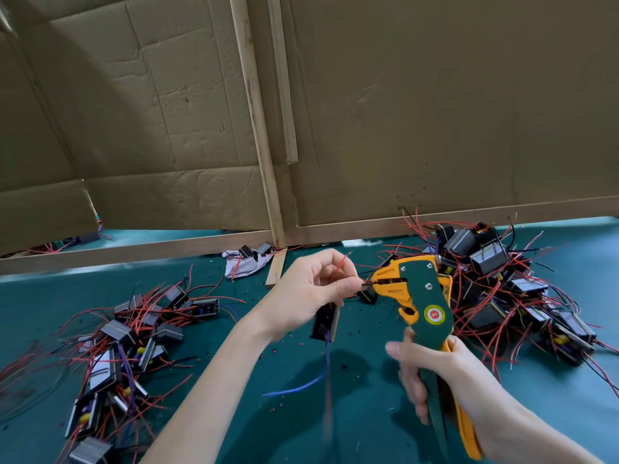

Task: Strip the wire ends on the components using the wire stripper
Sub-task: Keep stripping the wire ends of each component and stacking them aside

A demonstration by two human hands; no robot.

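While the right hand (435, 373) nearest the body clenches its fingers round the handles of the wire stripper (422, 296), the tool's head points leftward at the left hand (311, 289). That hand's fingers pinch a dark wire end (366, 282), which runs level and rightward from the fingertips and appears to reach the stripper's mouth. The component (325, 321) hangs just below those fingers, and a heap (502, 289) of others lies beyond on the desk (368, 413).

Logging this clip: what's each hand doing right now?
Left hand: pinches a wire of the component.
Right hand: grips the wire stripper by its handles.
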